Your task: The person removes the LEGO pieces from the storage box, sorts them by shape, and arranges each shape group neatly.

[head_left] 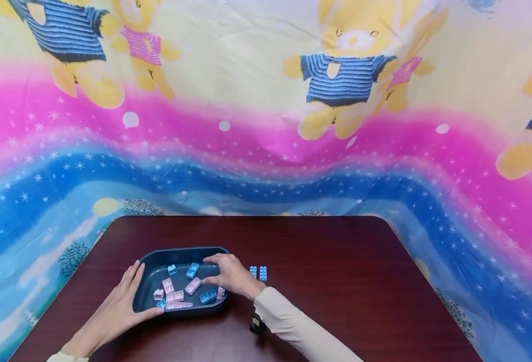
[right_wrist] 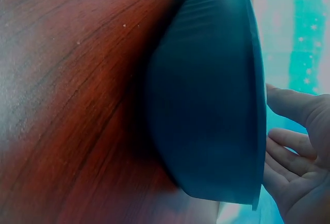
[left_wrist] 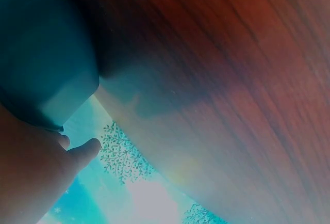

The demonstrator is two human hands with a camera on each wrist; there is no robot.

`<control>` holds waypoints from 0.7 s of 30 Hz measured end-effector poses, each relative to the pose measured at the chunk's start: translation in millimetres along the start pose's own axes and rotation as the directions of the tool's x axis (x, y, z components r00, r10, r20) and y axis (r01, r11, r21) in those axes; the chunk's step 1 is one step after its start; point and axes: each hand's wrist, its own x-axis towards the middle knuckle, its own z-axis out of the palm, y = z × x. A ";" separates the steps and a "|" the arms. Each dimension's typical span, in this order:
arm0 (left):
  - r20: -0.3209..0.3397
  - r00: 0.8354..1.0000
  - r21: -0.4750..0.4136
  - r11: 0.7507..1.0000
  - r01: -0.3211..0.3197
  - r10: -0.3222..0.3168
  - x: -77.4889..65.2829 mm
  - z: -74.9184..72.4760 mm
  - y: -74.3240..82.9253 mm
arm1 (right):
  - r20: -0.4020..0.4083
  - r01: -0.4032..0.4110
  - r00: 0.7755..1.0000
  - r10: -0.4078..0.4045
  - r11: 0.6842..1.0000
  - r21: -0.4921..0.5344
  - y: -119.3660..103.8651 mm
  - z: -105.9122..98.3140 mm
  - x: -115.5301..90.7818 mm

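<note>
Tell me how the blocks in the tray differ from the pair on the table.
The tray blocks mix pink and blue, while the table blocks in view are both blue. The tray blocks lie scattered at varied angles; the table blocks are lined up side by side. The tray blocks also outnumber the visible table blocks. Both groups are toy building blocks.

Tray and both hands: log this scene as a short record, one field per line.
Container: dark tray, on the left part of the brown table
Contents: pink bricks and blue bricks, scattered
Left side: left hand, touching the tray's left edge
Right side: right hand, reaching over the tray's right edge; no brick visibly held
Outside tray: two loose blue bricks, on the table to the tray's right
Backdrop: cloth printed with bears
</note>
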 end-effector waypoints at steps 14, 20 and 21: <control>0.010 1.000 0.010 1.000 0.021 -0.021 1.2 1.0 0.1 | 0.004 -0.106 0.994 0.107 0.993 -0.056 -27.0 29.0 9.8; 0.011 1.000 0.017 1.000 0.016 -0.017 1.1 1.1 1.2 | -0.059 -0.101 0.994 0.094 0.986 -0.134 -34.1 43.9 17.6; 0.008 1.000 0.017 1.000 0.015 -0.015 1.0 0.5 1.3 | -0.066 -0.099 0.994 0.090 0.983 -0.152 -34.9 46.0 18.7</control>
